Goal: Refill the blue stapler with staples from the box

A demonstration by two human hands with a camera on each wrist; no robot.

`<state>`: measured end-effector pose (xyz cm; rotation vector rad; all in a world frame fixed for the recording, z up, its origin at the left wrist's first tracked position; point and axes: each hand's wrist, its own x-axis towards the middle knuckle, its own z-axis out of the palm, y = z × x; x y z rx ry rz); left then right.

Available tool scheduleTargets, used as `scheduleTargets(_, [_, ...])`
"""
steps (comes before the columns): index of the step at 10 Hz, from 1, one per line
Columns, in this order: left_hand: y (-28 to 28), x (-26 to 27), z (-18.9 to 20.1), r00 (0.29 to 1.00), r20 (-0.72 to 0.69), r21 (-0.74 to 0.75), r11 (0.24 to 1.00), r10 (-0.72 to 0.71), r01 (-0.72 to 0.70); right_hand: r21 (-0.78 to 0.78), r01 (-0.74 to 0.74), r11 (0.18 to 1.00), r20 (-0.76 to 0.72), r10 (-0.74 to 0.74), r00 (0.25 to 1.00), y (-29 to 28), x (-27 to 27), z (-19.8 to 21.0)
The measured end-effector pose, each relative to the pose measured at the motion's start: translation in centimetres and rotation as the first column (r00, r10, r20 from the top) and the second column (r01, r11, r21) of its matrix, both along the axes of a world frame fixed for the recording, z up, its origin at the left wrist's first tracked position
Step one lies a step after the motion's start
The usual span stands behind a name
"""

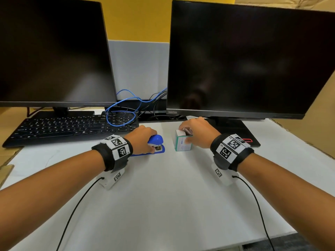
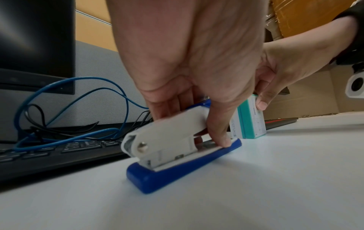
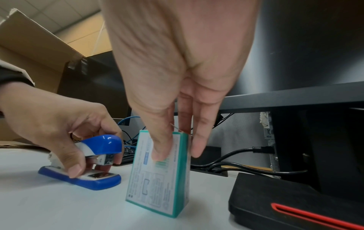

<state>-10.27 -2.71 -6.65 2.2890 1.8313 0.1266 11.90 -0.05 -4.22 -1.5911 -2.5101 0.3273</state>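
The blue and white stapler (image 1: 157, 144) lies on the white desk (image 1: 163, 187), closed, its nose pointing right. My left hand (image 1: 143, 140) grips it from above, thumb on the base's near edge and fingers round the far side; the stapler (image 2: 177, 149) and the stapler (image 3: 92, 160) show the same grip. The staple box (image 1: 182, 143), white with teal edges, stands upright to the right, its top flap raised. My right hand (image 1: 195, 132) holds the box (image 3: 159, 174) from above, thumb on the near face, fingers behind. The box (image 2: 249, 121) shows behind the stapler.
Two dark monitors (image 1: 250, 58) stand at the back, the right one's black base (image 3: 295, 200) close beside the box. A black keyboard (image 1: 68, 125) and a looped blue cable (image 1: 123, 113) lie behind the stapler. Cardboard (image 1: 297, 133) borders the desk at right.
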Motion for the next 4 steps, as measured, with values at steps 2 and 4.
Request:
scheduleTargets(2, [-0.8,-0.7,-0.1,0.999,0.032,-0.047,0.999,0.025,-0.024,0.001,0.034,0.999,0.008,-0.034,0.999,-1.0,0.3,0.9])
scheduleTargets(4, [-2.9,-1.7,2.2,0.999,0.029,0.039,0.999,0.026,-0.028,0.041,0.04,0.998,-0.04,-0.038,0.998,-1.7,0.4,2.4])
